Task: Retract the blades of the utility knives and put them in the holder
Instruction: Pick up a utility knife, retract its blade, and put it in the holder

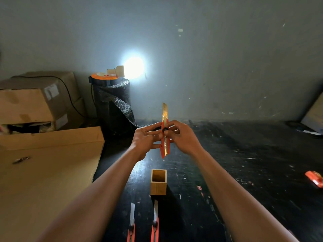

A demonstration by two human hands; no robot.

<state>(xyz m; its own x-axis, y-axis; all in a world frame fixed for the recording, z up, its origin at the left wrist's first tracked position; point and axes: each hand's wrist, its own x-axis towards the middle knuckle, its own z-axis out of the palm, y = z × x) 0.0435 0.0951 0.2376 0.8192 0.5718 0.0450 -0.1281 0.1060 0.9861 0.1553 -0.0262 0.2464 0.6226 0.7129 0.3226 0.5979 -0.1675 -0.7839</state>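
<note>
I hold a red utility knife (164, 137) upright in front of me, its blade extended and pointing up. My left hand (145, 139) grips its body from the left. My right hand (183, 137) grips it from the right, with fingers at the black slider knob. Below the knife, a small square wooden holder (158, 186) stands open-topped on the black table; nothing shows inside it. Two more red utility knives (131, 224) (155, 222) lie near the table's front edge, blades out and pointing toward the holder.
A large cardboard box (49, 172) lies at the left, with more boxes (35, 102) behind it. A black bubble-wrap roll (113, 102) with a bright lamp on top stands at the back. A red packet (314, 179) lies at the right.
</note>
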